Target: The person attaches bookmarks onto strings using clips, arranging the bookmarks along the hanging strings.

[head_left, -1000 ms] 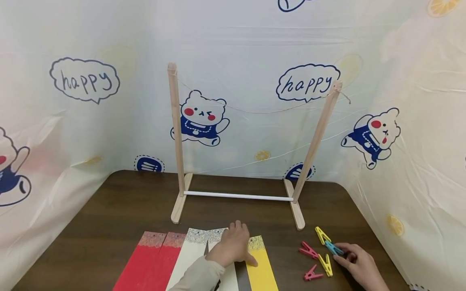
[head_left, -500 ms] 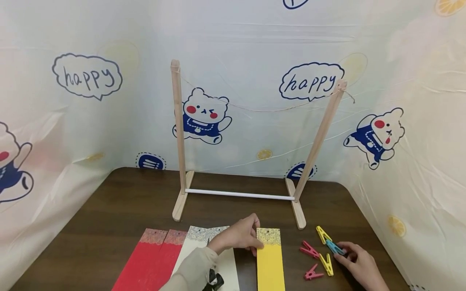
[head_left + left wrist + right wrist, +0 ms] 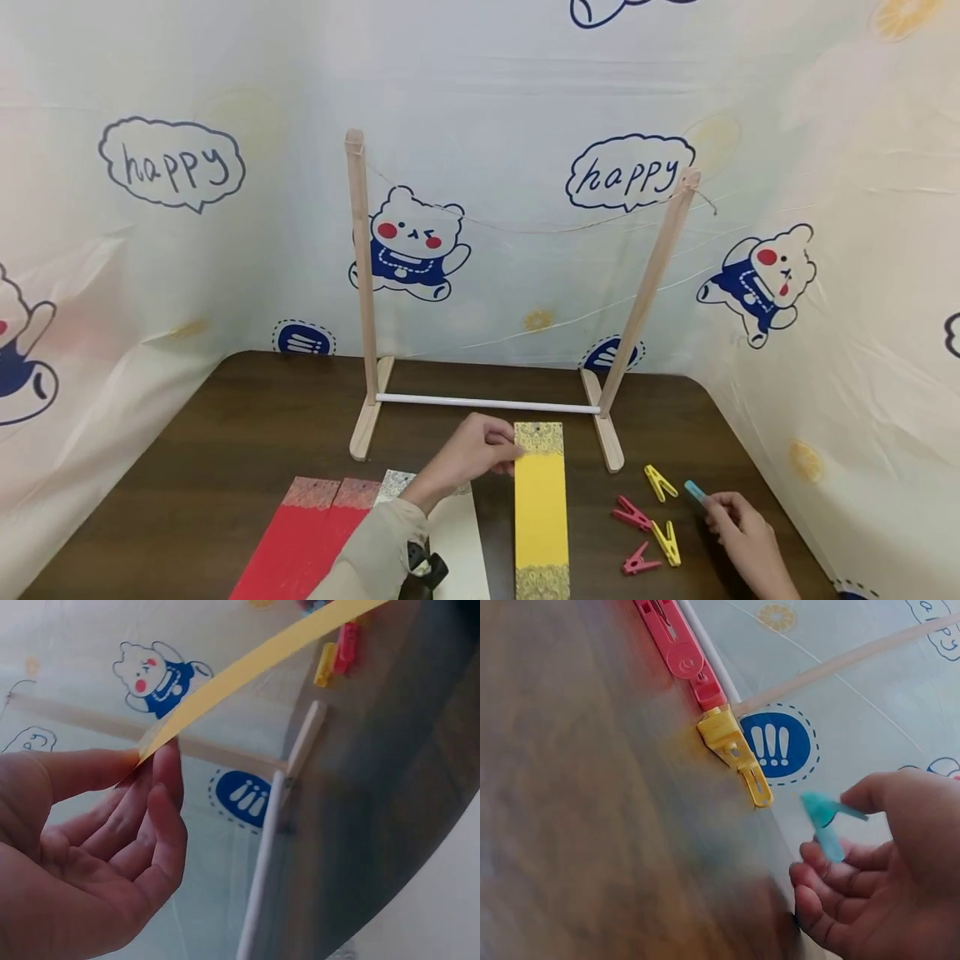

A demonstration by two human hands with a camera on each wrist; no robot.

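My left hand [image 3: 471, 454] pinches the upper left edge of a yellow bookmark [image 3: 540, 508] between thumb and fingers. Lace-like patterned bands mark both its ends, with a small hole at the top. The left wrist view shows the bookmark [image 3: 255, 664] nearly edge-on, slightly bowed. At the right, my right hand [image 3: 750, 533] pinches a light blue clothespin [image 3: 694, 490] by its handles. Close up in the right wrist view, the clothespin [image 3: 826, 821] sits between thumb and fingertips. Two yellow clothespins [image 3: 666, 542] and two pink clothespins [image 3: 633, 512] lie left of that hand.
A wooden stand [image 3: 364, 275] with a white crossbar [image 3: 487, 403] rises at the back, a slack string [image 3: 525, 231] tied between its posts. Red bookmarks [image 3: 292, 542] and white bookmarks [image 3: 461, 542] lie at front left, partly under my left forearm. A printed curtain hangs behind the table.
My left hand went from over the white bookmarks to the yellow one, gripped its edge and raised it. My right hand has lifted the blue clothespin away from the others.
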